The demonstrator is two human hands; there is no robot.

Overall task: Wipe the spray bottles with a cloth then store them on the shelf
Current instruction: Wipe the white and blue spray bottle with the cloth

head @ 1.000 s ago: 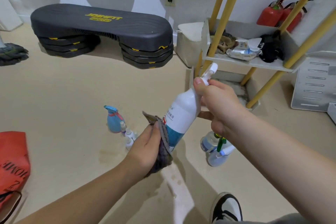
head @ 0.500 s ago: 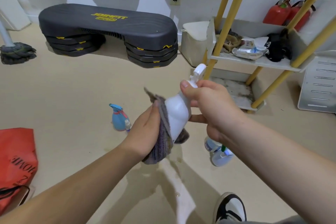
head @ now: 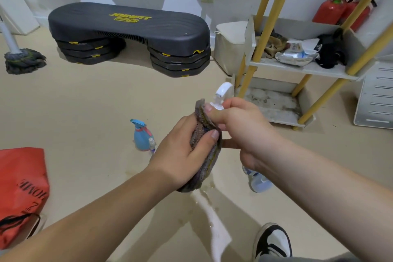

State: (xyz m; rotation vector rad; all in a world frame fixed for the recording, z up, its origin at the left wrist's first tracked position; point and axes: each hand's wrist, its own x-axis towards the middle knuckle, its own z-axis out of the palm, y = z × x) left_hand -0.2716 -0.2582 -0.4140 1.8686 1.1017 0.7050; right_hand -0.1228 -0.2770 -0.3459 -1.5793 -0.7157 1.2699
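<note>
Wiping underway — left hand point(head: 182, 151) grips cloth point(head: 209, 159) around bottle point(head: 221, 93), right hand point(head: 240, 130) pinches its neck; advise twisting for full coverage.

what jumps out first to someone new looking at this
The two hands at centre: the left hand grips a grey cloth wrapped round a white spray bottle, whose neck the right hand holds. Behind them a dark step platform fills the upper left, and red fire extinguishers stand at upper right behind the shelf.
</note>
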